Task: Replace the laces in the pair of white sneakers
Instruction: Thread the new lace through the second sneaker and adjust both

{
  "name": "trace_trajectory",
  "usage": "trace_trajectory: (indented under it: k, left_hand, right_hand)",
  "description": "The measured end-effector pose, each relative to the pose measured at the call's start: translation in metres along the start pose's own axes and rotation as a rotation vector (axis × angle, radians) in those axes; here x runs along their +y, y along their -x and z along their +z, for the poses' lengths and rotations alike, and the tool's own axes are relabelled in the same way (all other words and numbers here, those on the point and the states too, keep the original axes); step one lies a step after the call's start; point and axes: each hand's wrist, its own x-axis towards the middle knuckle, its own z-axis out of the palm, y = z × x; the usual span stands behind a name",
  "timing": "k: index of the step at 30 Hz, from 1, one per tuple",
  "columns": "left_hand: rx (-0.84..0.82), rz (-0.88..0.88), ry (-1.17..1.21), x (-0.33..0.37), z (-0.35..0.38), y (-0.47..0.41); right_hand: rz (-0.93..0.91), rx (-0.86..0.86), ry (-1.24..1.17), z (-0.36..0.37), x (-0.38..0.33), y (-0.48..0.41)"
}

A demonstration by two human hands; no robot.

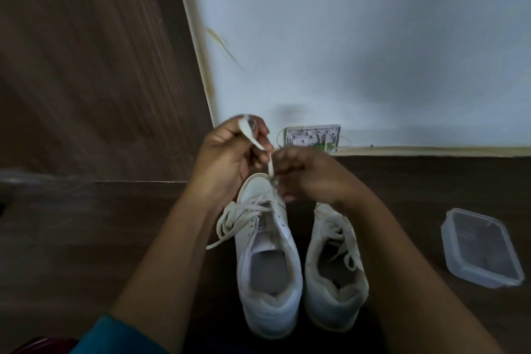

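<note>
Two hands work close together, left hand (230, 152) pinching the lace (269, 163) high, right hand (304, 174) seemingly gripping it at the sneaker (267, 253) toe, so pull straight and steadily.

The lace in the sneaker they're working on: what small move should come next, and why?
Probably the left hand draws the lace further up through the front eyelets of the left sneaker, the right hand guiding it there: the lace runs taut between the hands at the toe end, and the rest lies slack.
</note>
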Motion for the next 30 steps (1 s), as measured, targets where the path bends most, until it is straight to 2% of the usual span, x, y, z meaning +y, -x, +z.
trace_trajectory:
  k: [2,3,5,6,7,8,9,10,12,14,16,18,20,22,24,26,28,30]
  left_hand:
    - [-0.062,0.066,0.062,0.007,0.000,-0.002]
    - [-0.061,0.043,0.031,0.004,-0.003,-0.003]
    - [-0.006,-0.070,-0.185,-0.008,-0.012,-0.003]
    - [-0.042,-0.150,-0.366,-0.014,-0.017,-0.001]
    - [-0.158,-0.238,-0.530,-0.019,-0.019,0.004]
    - [-0.270,-0.298,-0.606,-0.022,-0.019,0.007]
    - [-0.314,-0.307,-0.592,-0.022,-0.016,0.009]
    - [-0.279,-0.278,-0.488,-0.019,-0.014,0.008]
    - [-0.120,-0.158,-0.048,-0.007,-0.010,0.003]
    - [-0.074,0.002,0.271,0.006,-0.014,-0.003]
    - [-0.088,0.079,0.371,0.009,-0.019,-0.005]
    - [-0.054,0.077,0.375,0.002,-0.023,-0.004]
    - [0.034,-0.001,0.171,-0.008,-0.027,-0.004]
    - [0.062,-0.177,-0.223,-0.016,-0.032,-0.002]
    - [-0.063,-0.348,-0.628,-0.025,-0.039,0.000]
    - [-0.212,-0.409,-0.948,-0.031,-0.043,0.002]
    - [-0.287,-0.415,-1.100,-0.035,-0.043,0.004]
    - [-0.305,-0.438,-1.110,-0.037,-0.041,0.005]
  right_hand:
    - [0.020,-0.058,0.088,0.009,0.007,-0.001]
    - [-0.037,0.009,0.061,0.014,0.007,-0.003]
    - [-0.204,0.238,-0.166,0.017,0.000,-0.008]
    - [-0.274,0.328,-0.340,0.014,-0.006,-0.008]
    - [-0.327,0.381,-0.481,0.008,-0.011,-0.008]
    - [-0.355,0.405,-0.544,0.004,-0.015,-0.008]
    - [-0.353,0.411,-0.512,0.001,-0.014,-0.008]
    - [-0.306,0.403,-0.410,-0.001,-0.010,-0.007]
    - [-0.113,0.307,-0.104,-0.001,0.004,-0.009]
    - [0.030,0.048,0.111,0.005,0.016,-0.009]
    - [0.017,-0.062,0.154,0.013,0.020,-0.011]
    - [-0.035,0.056,0.061,0.016,0.017,-0.015]
    - [-0.109,0.254,-0.155,0.013,0.009,-0.013]
    - [-0.170,0.400,-0.251,0.003,0.005,-0.012]
    - [-0.186,0.508,-0.041,0.000,0.009,-0.016]
    - [-0.093,0.585,0.239,-0.002,0.018,-0.021]
    - [0.091,0.588,0.465,-0.006,0.022,-0.020]
    - [0.303,0.484,0.693,-0.009,0.026,-0.015]
